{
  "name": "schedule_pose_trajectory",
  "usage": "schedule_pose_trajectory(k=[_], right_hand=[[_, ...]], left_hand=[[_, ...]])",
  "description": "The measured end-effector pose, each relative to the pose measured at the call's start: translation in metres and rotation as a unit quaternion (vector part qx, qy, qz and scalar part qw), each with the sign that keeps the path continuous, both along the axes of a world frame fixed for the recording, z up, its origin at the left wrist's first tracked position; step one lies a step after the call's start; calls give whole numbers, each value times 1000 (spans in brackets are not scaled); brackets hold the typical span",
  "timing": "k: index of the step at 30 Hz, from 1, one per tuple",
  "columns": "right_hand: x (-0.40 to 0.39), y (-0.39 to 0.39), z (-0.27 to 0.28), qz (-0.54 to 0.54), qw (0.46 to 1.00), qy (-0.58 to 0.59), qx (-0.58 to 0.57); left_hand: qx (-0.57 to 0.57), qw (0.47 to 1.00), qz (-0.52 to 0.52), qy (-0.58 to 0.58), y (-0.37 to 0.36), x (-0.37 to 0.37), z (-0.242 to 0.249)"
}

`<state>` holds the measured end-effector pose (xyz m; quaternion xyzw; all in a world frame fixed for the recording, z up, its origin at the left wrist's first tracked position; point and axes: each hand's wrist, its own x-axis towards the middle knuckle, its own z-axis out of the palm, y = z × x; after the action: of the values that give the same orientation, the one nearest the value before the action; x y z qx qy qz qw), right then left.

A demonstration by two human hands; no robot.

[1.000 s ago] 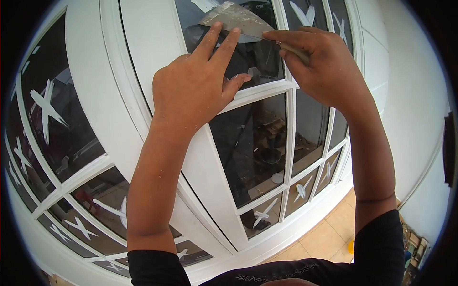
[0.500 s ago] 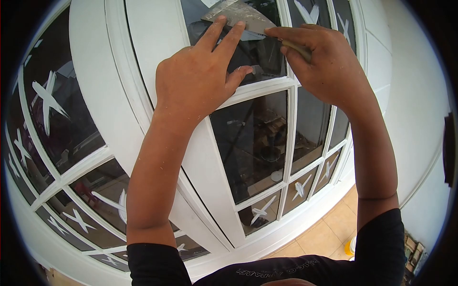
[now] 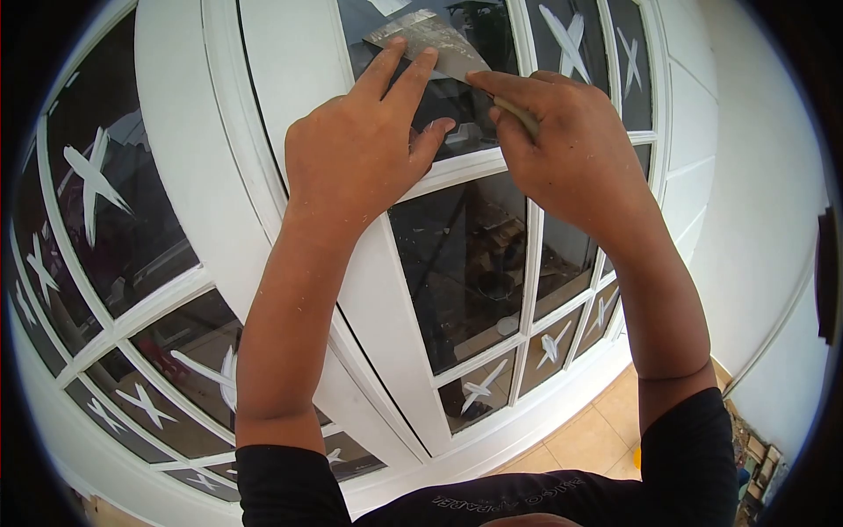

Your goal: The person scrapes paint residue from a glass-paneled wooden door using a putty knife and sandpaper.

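Note:
A putty knife (image 3: 436,42) with a wide, smeared metal blade lies against an upper glass pane (image 3: 476,119) of the white-framed window. My right hand (image 3: 575,145) is closed around its handle, thumb and forefinger near the blade's base. Two outstretched fingertips of my left hand (image 3: 351,149) rest on the blade; its thumb is spread apart over the glass. Part of the handle is hidden inside my right hand. A white patch (image 3: 388,6) shows on the same pane above the blade.
Several other panes carry white brushed crosses, such as the cross mark (image 3: 566,39) at upper right and another cross (image 3: 95,184) at left. White bars (image 3: 531,263) divide the glass. Below are floor tiles (image 3: 606,417), with a plain wall (image 3: 746,176) at right.
The putty knife and my right hand have shifted left and slightly down in view. My left fingertips have moved slightly with the blade, still touching it.

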<state>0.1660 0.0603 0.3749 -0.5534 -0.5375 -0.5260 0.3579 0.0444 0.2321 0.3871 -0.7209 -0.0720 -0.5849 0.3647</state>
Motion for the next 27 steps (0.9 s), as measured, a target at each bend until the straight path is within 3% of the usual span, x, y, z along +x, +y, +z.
schedule_pose_trajectory(k=[27], right_hand=[[-35, 12, -8, 5, 998, 52, 18]], left_hand=[[-14, 997, -36, -62, 1, -6, 0]])
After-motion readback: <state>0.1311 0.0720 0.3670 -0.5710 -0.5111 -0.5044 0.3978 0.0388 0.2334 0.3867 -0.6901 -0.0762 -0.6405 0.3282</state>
